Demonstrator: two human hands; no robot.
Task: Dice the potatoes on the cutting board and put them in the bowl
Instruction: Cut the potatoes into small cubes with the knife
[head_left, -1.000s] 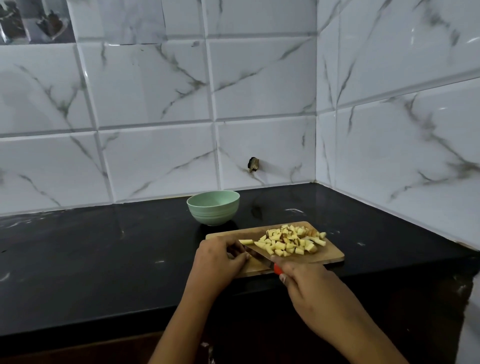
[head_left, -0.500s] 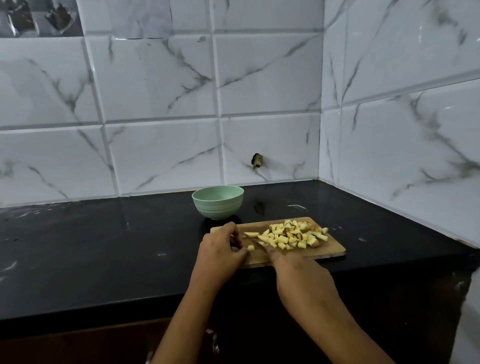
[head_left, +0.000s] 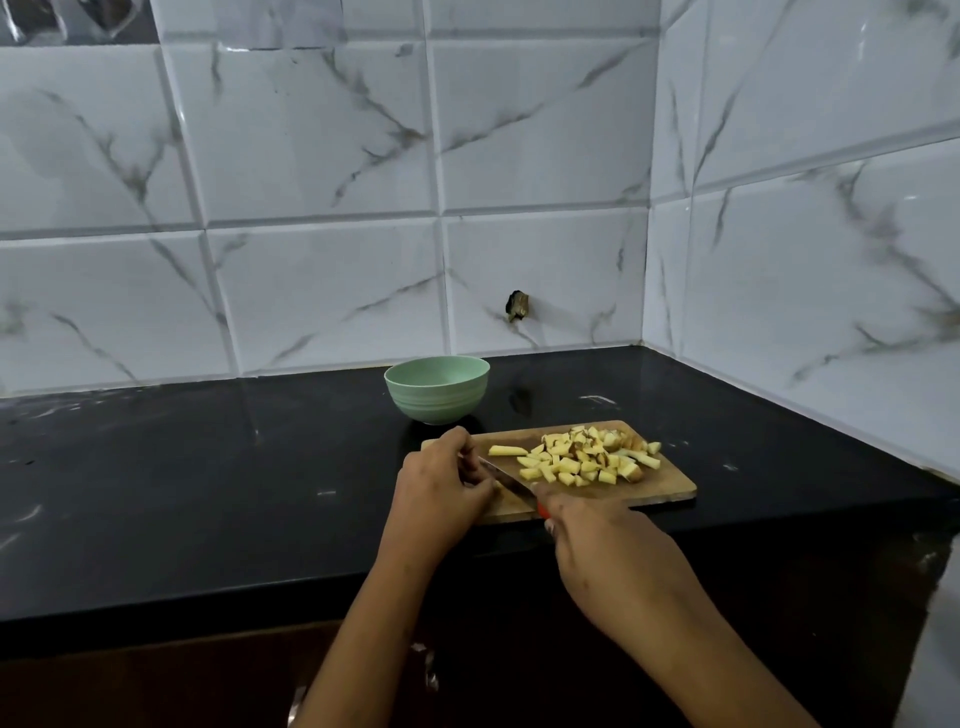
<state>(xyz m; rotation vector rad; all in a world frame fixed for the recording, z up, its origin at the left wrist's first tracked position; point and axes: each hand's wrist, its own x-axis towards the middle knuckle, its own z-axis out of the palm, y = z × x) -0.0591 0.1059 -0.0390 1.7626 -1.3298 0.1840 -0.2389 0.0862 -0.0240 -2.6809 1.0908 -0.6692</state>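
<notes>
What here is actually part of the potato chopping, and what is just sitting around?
In use: diced potatoes, cutting board, knife held by the right hand, left hand on the board, green bowl.

Just there: black countertop, marble wall tiles, dark stub in the wall.

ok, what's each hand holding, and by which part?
Right hand grips the knife by its red handle. Left hand curls beside the blade; any hold is hidden.

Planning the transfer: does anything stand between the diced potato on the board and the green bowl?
Nothing visible does: only cutting board and black counter lie between the diced potato and the green bowl behind it.
</notes>
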